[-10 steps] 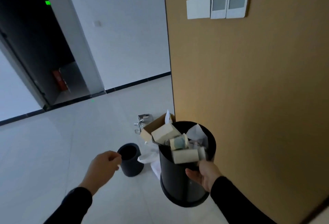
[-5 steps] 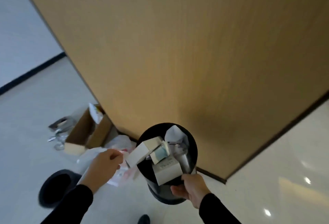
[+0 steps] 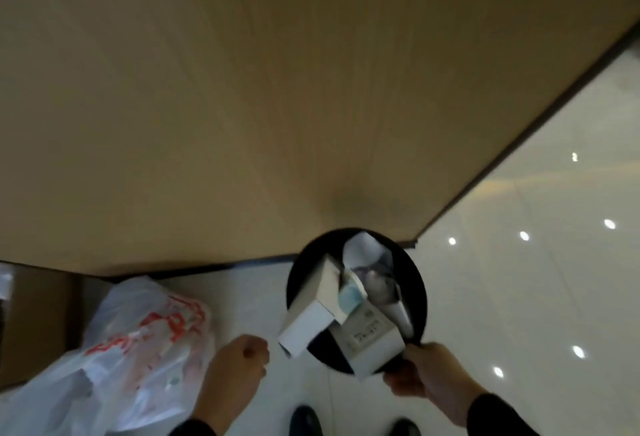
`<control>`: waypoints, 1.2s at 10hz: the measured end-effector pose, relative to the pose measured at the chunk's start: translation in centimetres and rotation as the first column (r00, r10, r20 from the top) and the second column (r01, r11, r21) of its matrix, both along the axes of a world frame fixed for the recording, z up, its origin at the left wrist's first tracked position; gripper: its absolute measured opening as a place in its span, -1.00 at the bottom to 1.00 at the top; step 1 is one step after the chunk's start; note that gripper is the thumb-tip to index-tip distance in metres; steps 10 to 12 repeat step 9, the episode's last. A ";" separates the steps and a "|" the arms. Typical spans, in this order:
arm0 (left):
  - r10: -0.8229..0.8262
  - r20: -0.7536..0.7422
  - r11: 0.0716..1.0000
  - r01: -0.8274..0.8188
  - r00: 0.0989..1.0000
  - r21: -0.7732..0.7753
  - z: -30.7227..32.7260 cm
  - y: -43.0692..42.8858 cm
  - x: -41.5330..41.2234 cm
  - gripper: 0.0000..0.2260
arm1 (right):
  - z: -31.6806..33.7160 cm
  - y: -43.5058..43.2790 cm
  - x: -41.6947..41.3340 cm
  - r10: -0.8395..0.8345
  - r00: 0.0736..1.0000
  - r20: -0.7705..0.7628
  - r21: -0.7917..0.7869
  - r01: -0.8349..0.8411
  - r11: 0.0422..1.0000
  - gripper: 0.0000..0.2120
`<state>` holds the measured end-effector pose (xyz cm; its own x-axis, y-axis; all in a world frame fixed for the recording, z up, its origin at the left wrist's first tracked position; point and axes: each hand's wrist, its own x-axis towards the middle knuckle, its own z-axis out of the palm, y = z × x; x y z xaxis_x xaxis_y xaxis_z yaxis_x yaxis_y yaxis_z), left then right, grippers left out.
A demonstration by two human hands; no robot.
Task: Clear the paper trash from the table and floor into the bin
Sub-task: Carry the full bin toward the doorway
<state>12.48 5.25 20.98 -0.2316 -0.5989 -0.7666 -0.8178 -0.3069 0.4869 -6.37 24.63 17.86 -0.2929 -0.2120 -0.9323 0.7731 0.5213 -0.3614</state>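
Note:
A black round bin point(image 3: 417, 283) hangs low over the floor next to the wooden wall, stuffed with paper trash: a white box point(image 3: 308, 321) sticking out over its left rim, another white box point(image 3: 372, 342), a paper cup point(image 3: 351, 299) and crumpled paper point(image 3: 362, 252). My right hand point(image 3: 427, 380) grips the bin's near rim. My left hand point(image 3: 235, 370) is curled into a fist just left of the bin and holds nothing that I can see.
A white plastic bag with red print point(image 3: 138, 349) lies on the floor at the left, against a brown cardboard box point(image 3: 34, 325). The wooden wall point(image 3: 277, 89) fills the upper view. Glossy floor tiles point(image 3: 536, 262) stretch right. My shoes point(image 3: 306, 420) show at the bottom.
The view has tilted down and closer to the wall. The bin has come lower beside the wall's base. The small black bin on the floor has left the view.

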 end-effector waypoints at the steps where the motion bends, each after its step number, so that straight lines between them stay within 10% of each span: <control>1: -0.060 0.010 0.997 0.061 0.998 -0.053 -5.8 0.1 -1.9 -0.80 | -6.0 -0.2 0.1 0.069 0.996 -0.055 0.011 -0.069 0.998 -0.76; 5: -0.117 -0.031 0.993 0.116 0.993 -0.035 -20.0 0.2 -5.3 -0.82 | -21.3 0.6 -1.3 -0.058 0.998 0.030 -0.062 0.060 0.996 -0.79; 12: -0.095 -0.033 0.994 0.093 0.995 -0.059 -20.1 -0.9 -5.6 -0.82 | -22.0 0.8 -1.7 -0.024 0.998 0.066 0.021 0.022 1.000 -0.76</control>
